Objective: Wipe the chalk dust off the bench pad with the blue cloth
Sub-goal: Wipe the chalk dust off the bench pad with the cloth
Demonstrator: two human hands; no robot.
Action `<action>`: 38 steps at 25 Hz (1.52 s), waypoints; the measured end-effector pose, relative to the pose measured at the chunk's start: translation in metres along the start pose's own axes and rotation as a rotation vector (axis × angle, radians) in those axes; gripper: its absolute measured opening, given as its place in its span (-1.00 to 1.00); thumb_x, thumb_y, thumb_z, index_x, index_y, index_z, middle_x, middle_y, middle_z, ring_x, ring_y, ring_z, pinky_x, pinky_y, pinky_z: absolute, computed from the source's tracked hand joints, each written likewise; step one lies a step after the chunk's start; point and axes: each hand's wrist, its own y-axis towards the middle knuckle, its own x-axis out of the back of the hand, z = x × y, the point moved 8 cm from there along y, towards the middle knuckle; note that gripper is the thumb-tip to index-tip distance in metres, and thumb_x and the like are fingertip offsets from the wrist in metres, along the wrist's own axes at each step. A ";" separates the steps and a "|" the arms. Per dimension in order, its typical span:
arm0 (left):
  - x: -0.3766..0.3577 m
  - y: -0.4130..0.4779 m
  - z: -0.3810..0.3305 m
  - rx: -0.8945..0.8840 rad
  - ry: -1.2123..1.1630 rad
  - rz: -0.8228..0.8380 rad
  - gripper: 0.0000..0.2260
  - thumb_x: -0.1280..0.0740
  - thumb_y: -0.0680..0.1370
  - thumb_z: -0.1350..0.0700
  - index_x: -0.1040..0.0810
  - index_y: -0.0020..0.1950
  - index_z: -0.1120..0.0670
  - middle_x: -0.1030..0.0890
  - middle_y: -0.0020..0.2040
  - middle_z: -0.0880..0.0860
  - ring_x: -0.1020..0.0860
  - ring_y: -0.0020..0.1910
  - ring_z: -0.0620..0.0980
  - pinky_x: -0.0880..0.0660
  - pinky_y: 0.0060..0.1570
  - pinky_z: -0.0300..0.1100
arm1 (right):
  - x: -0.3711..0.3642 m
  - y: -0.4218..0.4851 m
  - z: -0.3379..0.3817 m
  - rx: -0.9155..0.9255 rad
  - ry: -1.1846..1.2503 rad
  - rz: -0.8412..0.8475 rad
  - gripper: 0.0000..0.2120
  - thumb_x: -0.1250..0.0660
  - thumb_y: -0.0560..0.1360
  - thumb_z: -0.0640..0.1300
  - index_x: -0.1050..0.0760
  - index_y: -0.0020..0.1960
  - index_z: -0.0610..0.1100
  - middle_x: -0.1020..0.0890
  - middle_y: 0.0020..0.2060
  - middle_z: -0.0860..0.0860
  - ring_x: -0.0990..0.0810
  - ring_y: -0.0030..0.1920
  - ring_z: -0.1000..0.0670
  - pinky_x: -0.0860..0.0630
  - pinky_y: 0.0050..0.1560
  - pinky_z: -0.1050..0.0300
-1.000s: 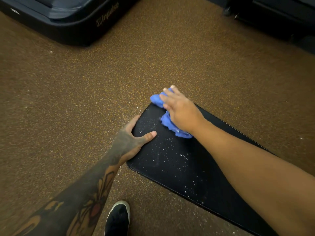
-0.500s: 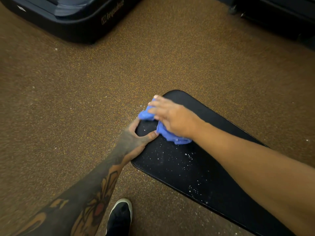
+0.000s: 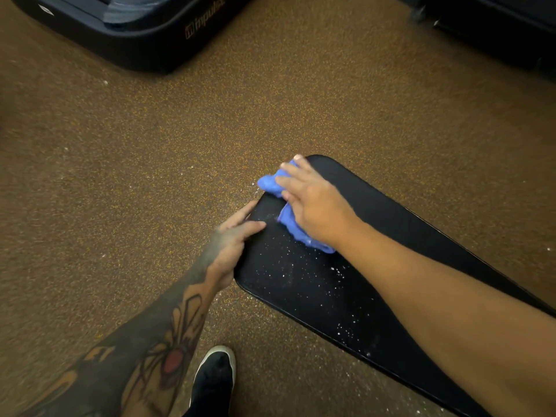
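The black bench pad runs from the middle of the view to the lower right. White chalk specks dot its near part. My right hand presses the crumpled blue cloth flat on the pad near its far left edge; part of the cloth hangs past that edge. My left hand rests on the pad's left rim, fingers curled over the edge and thumb on top.
Brown speckled rubber floor surrounds the pad, with scattered chalk bits. A dark machine base with a logo stands at the top left, another dark machine at the top right. My black shoe is by the bottom edge.
My right hand swept the cloth left to the pad's edge, then slid back up toward the far end. My left hand shifted slightly along the rim, blurred now.
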 end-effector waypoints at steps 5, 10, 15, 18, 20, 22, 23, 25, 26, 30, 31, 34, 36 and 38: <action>0.002 0.005 0.011 0.129 -0.257 -0.011 -0.55 0.02 0.68 -0.07 -0.63 0.18 0.04 -0.72 0.06 0.10 -0.69 -0.02 0.01 -0.53 -0.03 -0.11 | 0.003 -0.001 -0.004 0.024 0.033 0.009 -0.73 -0.25 0.53 -0.31 -0.54 0.21 -0.26 -0.51 0.30 -0.21 -0.32 0.41 -0.28 -0.38 0.33 -0.17; 0.008 0.014 0.021 0.151 -0.252 -0.027 -0.51 0.06 0.69 -0.17 -0.55 0.32 0.03 -0.64 0.24 0.16 -0.61 0.23 0.11 -0.47 0.24 0.01 | -0.019 -0.026 0.042 0.322 -0.011 0.089 -0.72 -0.21 0.54 -0.24 -0.55 0.20 -0.26 -0.52 0.28 -0.21 -0.34 0.40 -0.26 -0.31 0.39 -0.09; 0.006 0.015 0.021 0.146 -0.203 -0.020 -0.49 0.03 0.68 -0.19 -0.53 0.37 0.06 -0.64 0.25 0.16 -0.60 0.24 0.11 -0.46 0.28 0.00 | -0.009 -0.011 0.026 0.085 -0.005 0.005 -0.76 -0.26 0.51 -0.31 -0.55 0.16 -0.28 -0.52 0.27 -0.23 -0.33 0.40 -0.30 -0.38 0.33 -0.17; 0.008 0.015 0.019 0.129 -0.230 -0.029 -0.48 0.03 0.68 -0.18 -0.55 0.35 0.08 -0.62 0.25 0.22 -0.59 0.25 0.16 -0.49 0.24 0.03 | -0.023 -0.032 0.053 0.359 -0.027 0.106 -0.75 -0.29 0.52 -0.30 -0.54 0.20 -0.26 -0.52 0.29 -0.20 -0.34 0.41 -0.26 -0.33 0.38 -0.09; 0.007 0.016 0.019 0.129 -0.234 -0.002 -0.43 0.08 0.67 -0.22 -0.53 0.37 0.08 -0.62 0.26 0.20 -0.58 0.27 0.15 -0.46 0.24 0.02 | -0.010 -0.014 0.027 0.193 0.006 0.044 -0.74 -0.27 0.52 -0.33 -0.54 0.20 -0.26 -0.51 0.29 -0.22 -0.33 0.41 -0.28 -0.36 0.36 -0.13; 0.006 0.015 0.019 0.132 -0.254 0.028 -0.37 0.11 0.64 -0.27 -0.49 0.40 0.09 -0.61 0.28 0.20 -0.57 0.27 0.17 -0.45 0.26 0.02 | -0.007 -0.009 0.025 0.097 0.009 0.014 -0.74 -0.28 0.51 -0.35 -0.55 0.18 -0.27 -0.52 0.28 -0.22 -0.33 0.40 -0.30 -0.33 0.37 -0.09; 0.007 0.014 0.018 0.146 -0.279 0.034 -0.35 0.10 0.63 -0.29 -0.48 0.41 0.10 -0.60 0.27 0.22 -0.58 0.24 0.19 -0.46 0.26 0.02 | -0.016 -0.018 0.039 0.191 0.000 0.043 -0.74 -0.30 0.49 -0.36 -0.55 0.17 -0.27 -0.53 0.27 -0.22 -0.34 0.39 -0.30 -0.29 0.39 -0.05; 0.011 0.013 0.017 0.161 -0.316 0.023 -0.34 0.08 0.61 -0.31 -0.47 0.42 0.10 -0.61 0.25 0.24 -0.60 0.17 0.19 -0.49 0.22 0.02 | -0.031 -0.042 0.068 0.430 -0.009 0.142 -0.72 -0.30 0.50 -0.35 -0.54 0.20 -0.25 -0.52 0.29 -0.19 -0.32 0.41 -0.26 -0.23 0.42 0.00; 0.013 0.013 0.017 0.164 -0.322 0.021 -0.34 0.08 0.61 -0.32 -0.47 0.42 0.10 -0.60 0.26 0.24 -0.59 0.19 0.20 -0.49 0.22 0.04 | -0.032 -0.045 0.067 0.460 0.001 0.179 -0.71 -0.30 0.51 -0.35 -0.53 0.22 -0.24 -0.51 0.30 -0.18 -0.31 0.43 -0.24 -0.25 0.42 -0.01; 0.012 0.013 0.016 0.172 -0.314 0.042 -0.36 0.07 0.61 -0.33 -0.51 0.37 0.07 -0.63 0.23 0.22 -0.61 0.19 0.17 -0.51 0.19 0.04 | -0.018 -0.023 0.049 0.285 -0.017 0.087 -0.68 -0.31 0.46 -0.39 -0.54 0.20 -0.25 -0.52 0.28 -0.19 -0.32 0.42 -0.25 -0.34 0.38 -0.12; 0.011 0.012 0.016 0.180 -0.320 0.042 -0.36 0.06 0.60 -0.34 -0.53 0.33 0.06 -0.66 0.17 0.20 -0.64 0.11 0.16 -0.55 0.13 0.01 | -0.028 -0.033 0.064 0.380 -0.020 0.138 -0.67 -0.31 0.43 -0.42 -0.55 0.18 -0.25 -0.53 0.27 -0.20 -0.32 0.41 -0.26 -0.32 0.39 -0.12; 0.013 0.011 0.015 0.191 -0.315 0.040 -0.34 0.07 0.59 -0.37 -0.54 0.31 0.06 -0.64 0.22 0.20 -0.62 0.16 0.16 -0.53 0.15 0.02 | -0.043 -0.064 0.088 0.604 -0.003 0.262 -0.62 -0.23 0.40 -0.44 -0.55 0.17 -0.23 -0.51 0.30 -0.18 -0.32 0.42 -0.24 -0.30 0.39 -0.13; 0.013 0.013 0.017 0.196 -0.298 0.079 -0.31 0.10 0.59 -0.37 -0.46 0.42 0.06 -0.56 0.34 0.20 -0.52 0.33 0.19 -0.41 0.34 0.08 | -0.026 -0.042 0.059 0.450 0.003 0.177 -0.63 -0.20 0.43 -0.44 -0.55 0.17 -0.23 -0.52 0.29 -0.17 -0.33 0.42 -0.22 -0.35 0.37 -0.12; 0.012 0.013 0.016 0.194 -0.289 0.099 -0.31 0.11 0.59 -0.37 -0.44 0.44 0.05 -0.55 0.35 0.20 -0.51 0.34 0.19 -0.37 0.38 0.10 | -0.016 -0.032 0.053 0.372 -0.033 0.128 -0.67 -0.27 0.44 -0.44 -0.55 0.15 -0.22 -0.54 0.27 -0.16 -0.34 0.41 -0.22 -0.35 0.37 -0.05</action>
